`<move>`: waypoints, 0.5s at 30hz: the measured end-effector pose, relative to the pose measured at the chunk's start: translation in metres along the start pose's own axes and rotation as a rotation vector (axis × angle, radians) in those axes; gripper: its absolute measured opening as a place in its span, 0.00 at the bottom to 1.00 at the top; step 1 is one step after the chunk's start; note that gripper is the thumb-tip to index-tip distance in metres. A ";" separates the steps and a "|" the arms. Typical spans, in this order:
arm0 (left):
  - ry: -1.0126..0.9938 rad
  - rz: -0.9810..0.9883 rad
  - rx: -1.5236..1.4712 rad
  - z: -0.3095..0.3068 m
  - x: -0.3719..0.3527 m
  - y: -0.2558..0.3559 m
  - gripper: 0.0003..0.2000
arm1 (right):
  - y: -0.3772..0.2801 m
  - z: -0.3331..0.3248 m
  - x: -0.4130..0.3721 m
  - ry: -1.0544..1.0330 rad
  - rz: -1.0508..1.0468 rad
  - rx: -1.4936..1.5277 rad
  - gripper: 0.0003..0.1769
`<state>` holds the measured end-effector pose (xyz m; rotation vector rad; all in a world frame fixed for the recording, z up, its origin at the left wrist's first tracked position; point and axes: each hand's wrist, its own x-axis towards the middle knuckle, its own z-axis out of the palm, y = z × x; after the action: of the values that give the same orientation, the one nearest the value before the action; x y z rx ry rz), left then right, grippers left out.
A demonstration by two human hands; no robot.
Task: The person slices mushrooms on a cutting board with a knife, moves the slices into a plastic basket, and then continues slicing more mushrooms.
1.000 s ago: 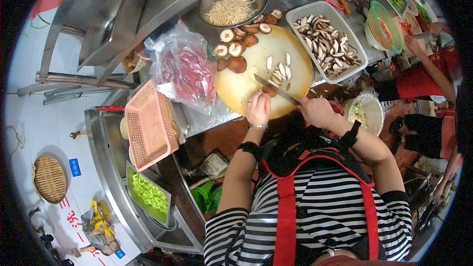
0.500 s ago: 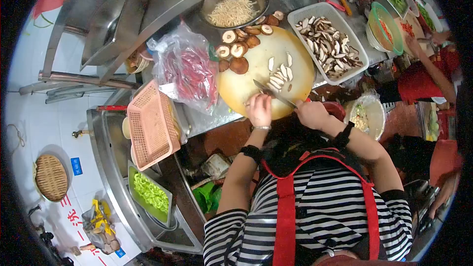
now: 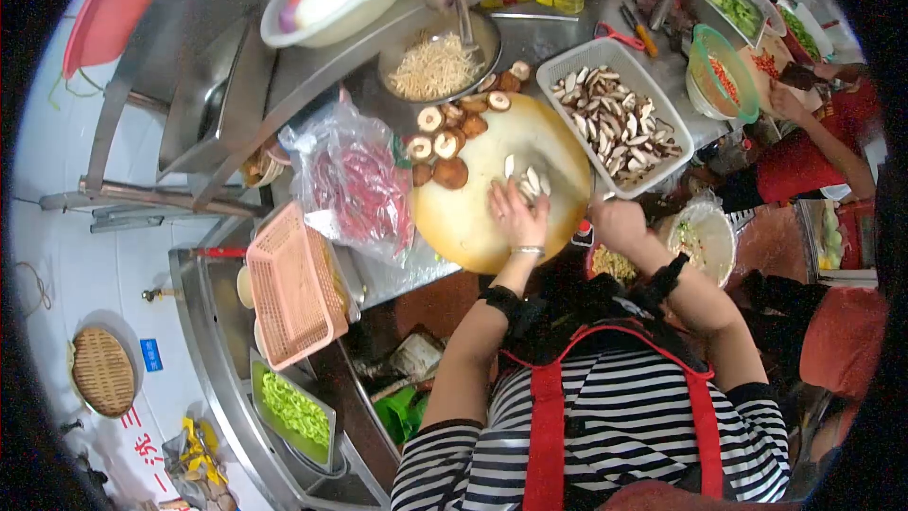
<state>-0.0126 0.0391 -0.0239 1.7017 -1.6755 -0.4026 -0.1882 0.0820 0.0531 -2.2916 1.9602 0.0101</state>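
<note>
On the round cutting board (image 3: 473,227), white mushroom slices (image 3: 532,178) lie in a small heap. My left hand (image 3: 518,220) rests beside them, fingers stretched out and touching the nearest slices. My right hand (image 3: 619,225) is closed at the board's right edge, around the handle of a knife (image 3: 567,168); its blade is smeared by motion over the board. Brown-capped whole mushrooms (image 3: 450,172) sit along the board's upper left edge. To the upper right, a white plastic basket (image 3: 683,159) holds many cut mushroom slices.
Left of the board lies a clear bag of reddish strips (image 3: 355,180). A pan of pale shreds (image 3: 430,68) stands behind. A pink basket (image 3: 295,298) and a tray of chopped greens (image 3: 293,416) are at lower left. Bowls and another person's arm (image 3: 828,137) appear at right.
My left hand has gone from curled fingers near the blade to stretched fingers at the slices. The slices are bunched closer together. The knife has swung up and right, and the view has shifted.
</note>
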 end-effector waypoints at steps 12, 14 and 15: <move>-0.104 0.372 0.021 0.014 0.031 0.016 0.25 | -0.005 0.019 -0.025 -0.439 0.411 1.344 0.11; 0.019 0.254 -0.180 0.022 0.022 0.025 0.22 | -0.018 0.004 -0.024 -0.456 0.377 1.393 0.10; 0.033 0.222 -0.218 0.023 0.021 0.031 0.20 | -0.022 0.007 -0.023 -0.434 0.364 1.458 0.09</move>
<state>-0.0480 0.0158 -0.0145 1.3425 -1.7073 -0.4321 -0.1699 0.1088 0.0498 -0.8790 1.2952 -0.5981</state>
